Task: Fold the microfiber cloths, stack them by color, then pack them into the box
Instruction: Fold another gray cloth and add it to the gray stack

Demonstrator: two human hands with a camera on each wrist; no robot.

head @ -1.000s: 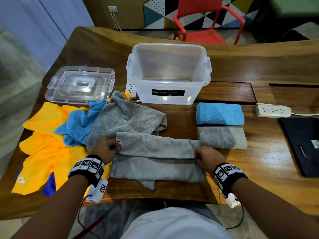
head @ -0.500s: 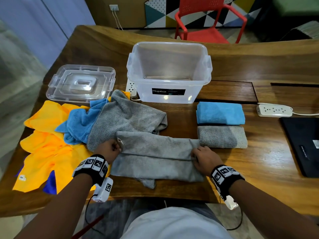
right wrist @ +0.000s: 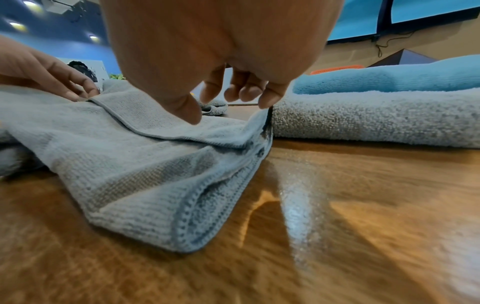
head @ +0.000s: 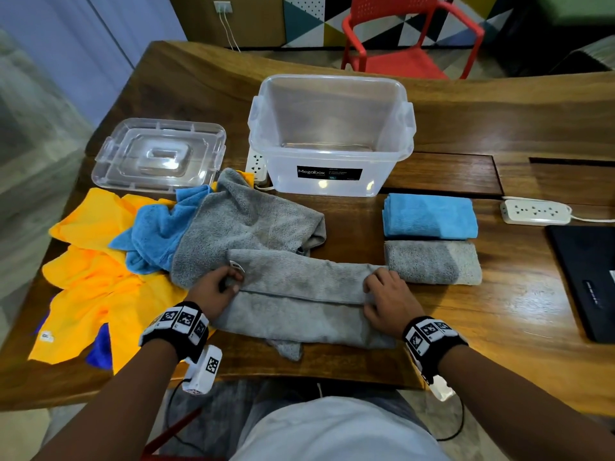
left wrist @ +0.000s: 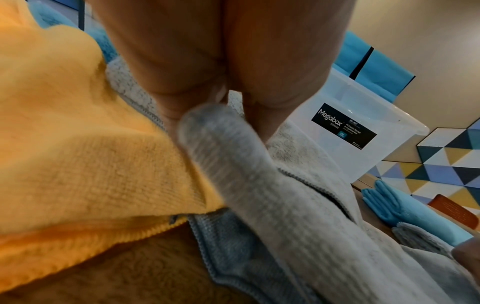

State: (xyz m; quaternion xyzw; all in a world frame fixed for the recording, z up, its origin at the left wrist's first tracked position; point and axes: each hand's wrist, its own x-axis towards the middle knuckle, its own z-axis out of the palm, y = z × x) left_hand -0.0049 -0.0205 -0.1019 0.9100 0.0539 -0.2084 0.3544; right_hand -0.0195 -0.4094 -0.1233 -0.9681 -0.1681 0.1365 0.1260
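Note:
A grey cloth [head: 299,294] lies at the table's front, its far half folded over towards me. My left hand [head: 226,284] pinches the flap's left end between thumb and finger [left wrist: 233,98]. My right hand [head: 379,294] rests at the right end with loose, spread fingers, and only its fingertips [right wrist: 265,100] touch the cloth's edge [right wrist: 155,164]. To the right sit a folded grey cloth [head: 432,262] and, behind it, a folded blue cloth [head: 429,216]. The clear plastic box [head: 382,174] stands open at the centre back with nothing in it.
Loose grey [head: 246,224], blue [head: 153,234] and yellow cloths [head: 93,267] are heaped at the left. The box lid [head: 159,154] lies behind them. A power strip [head: 535,211] and a black laptop [head: 585,277] occupy the right side. A red chair [head: 406,44] stands beyond the table.
My right hand's fingers have loosened and spread on the cloth's right end. The folded flap lies flatter over the near half. My left hand keeps its pinch.

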